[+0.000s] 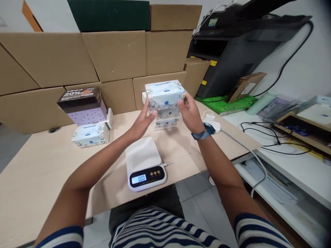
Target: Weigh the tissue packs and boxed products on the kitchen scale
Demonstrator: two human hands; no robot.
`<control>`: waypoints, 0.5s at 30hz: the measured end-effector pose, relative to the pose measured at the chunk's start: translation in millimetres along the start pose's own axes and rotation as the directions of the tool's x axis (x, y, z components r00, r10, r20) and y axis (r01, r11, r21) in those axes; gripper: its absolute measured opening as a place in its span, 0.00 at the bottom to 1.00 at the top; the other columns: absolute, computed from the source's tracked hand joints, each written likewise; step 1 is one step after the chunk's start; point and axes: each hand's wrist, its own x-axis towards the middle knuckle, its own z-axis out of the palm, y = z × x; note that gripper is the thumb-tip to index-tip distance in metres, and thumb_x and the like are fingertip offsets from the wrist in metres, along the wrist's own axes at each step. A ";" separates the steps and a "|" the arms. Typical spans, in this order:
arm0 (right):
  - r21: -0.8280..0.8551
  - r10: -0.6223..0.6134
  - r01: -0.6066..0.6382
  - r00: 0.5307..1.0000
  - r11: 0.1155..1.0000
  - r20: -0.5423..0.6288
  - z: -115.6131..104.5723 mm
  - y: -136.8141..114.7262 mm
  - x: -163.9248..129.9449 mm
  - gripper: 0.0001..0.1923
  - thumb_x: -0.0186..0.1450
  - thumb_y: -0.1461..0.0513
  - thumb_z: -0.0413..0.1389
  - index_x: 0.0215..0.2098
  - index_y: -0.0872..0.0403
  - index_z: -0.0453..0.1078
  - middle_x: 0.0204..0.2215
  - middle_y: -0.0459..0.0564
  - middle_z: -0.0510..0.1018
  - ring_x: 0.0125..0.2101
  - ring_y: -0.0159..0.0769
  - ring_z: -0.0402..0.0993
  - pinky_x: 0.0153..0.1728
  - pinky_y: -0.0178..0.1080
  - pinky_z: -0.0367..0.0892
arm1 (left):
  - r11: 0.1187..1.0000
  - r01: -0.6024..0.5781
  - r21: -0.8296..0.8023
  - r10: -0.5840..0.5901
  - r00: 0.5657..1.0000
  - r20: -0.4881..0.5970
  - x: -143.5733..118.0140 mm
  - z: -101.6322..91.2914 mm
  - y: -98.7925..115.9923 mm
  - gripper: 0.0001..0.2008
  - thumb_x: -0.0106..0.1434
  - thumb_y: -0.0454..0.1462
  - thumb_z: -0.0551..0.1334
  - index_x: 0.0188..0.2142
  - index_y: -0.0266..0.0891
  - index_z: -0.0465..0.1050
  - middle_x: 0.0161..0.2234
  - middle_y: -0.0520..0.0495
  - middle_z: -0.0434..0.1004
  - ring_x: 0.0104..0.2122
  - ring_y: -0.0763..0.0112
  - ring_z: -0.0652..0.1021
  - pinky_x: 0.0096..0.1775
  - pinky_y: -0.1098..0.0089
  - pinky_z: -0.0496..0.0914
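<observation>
I hold a white tissue pack [164, 93] with a floral print between both hands, at the top of a stack of like tissue packs [167, 119]. My left hand [143, 121] presses its left end and my right hand [189, 112], with a blue watch on the wrist, grips its right end. Whether the pack rests on the stack or hangs just above it I cannot tell. In front of the stack, nearer to me, a white digital scale [144, 162] lies on the wooden table [38, 179]; its display reads zero and its plate is bare.
At the left, a lone tissue pack [90, 135] lies beside a purple and black box [84, 106]. Cardboard cartons [116, 55] line the back. A black printer [232, 44] stands at the right, with cables [271, 137] on a white side bench.
</observation>
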 end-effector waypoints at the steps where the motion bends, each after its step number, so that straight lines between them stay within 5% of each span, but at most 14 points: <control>1: 0.071 -0.002 0.000 1.000 0.997 0.023 -1.4 -14.7 -13.9 0.43 0.75 0.31 0.47 0.74 0.49 0.65 0.73 0.61 0.73 0.72 0.50 0.73 0.73 0.56 0.70 | 0.998 -0.056 0.027 0.056 0.998 -0.006 -21.0 -11.5 7.7 0.50 0.72 0.68 0.58 0.83 0.55 0.43 0.86 0.52 0.36 0.85 0.48 0.40 0.83 0.43 0.39; 5: 0.273 0.019 -0.080 0.975 0.959 0.220 -3.2 -45.9 -72.4 0.42 0.72 0.30 0.55 0.74 0.42 0.67 0.76 0.56 0.69 0.73 0.51 0.72 0.68 0.56 0.78 | 0.995 -0.094 0.014 0.095 0.992 -0.080 -124.9 -45.2 26.2 0.43 0.73 0.67 0.58 0.81 0.65 0.49 0.85 0.64 0.40 0.84 0.50 0.39 0.83 0.46 0.38; 9: 0.323 0.214 -0.306 0.933 0.896 0.290 19.0 -27.2 -109.0 0.37 0.68 0.31 0.61 0.60 0.46 0.78 0.61 0.57 0.82 0.60 0.48 0.83 0.55 0.50 0.86 | 0.980 0.171 -0.099 -0.177 0.983 -0.053 -206.3 -29.4 4.2 0.42 0.74 0.65 0.59 0.81 0.64 0.51 0.85 0.58 0.42 0.84 0.48 0.45 0.82 0.42 0.45; 12: 0.296 0.462 -0.574 0.806 0.763 0.372 43.0 0.2 -113.0 0.42 0.67 0.28 0.58 0.62 0.48 0.76 0.34 0.49 0.85 0.35 0.40 0.85 0.36 0.41 0.85 | 0.925 0.340 -0.172 -0.348 0.937 -0.023 -231.2 -15.9 -25.3 0.40 0.75 0.63 0.59 0.81 0.61 0.54 0.84 0.51 0.48 0.83 0.47 0.52 0.81 0.39 0.52; 15: 0.247 0.557 -0.693 0.703 0.678 0.443 59.2 18.4 -99.1 0.50 0.68 0.25 0.51 0.70 0.51 0.70 0.21 0.42 0.76 0.22 0.36 0.76 0.24 0.36 0.74 | 0.917 0.365 -0.161 -0.387 0.911 -0.139 -223.2 -20.5 -40.6 0.41 0.74 0.66 0.57 0.77 0.52 0.63 0.81 0.41 0.60 0.78 0.42 0.65 0.78 0.36 0.60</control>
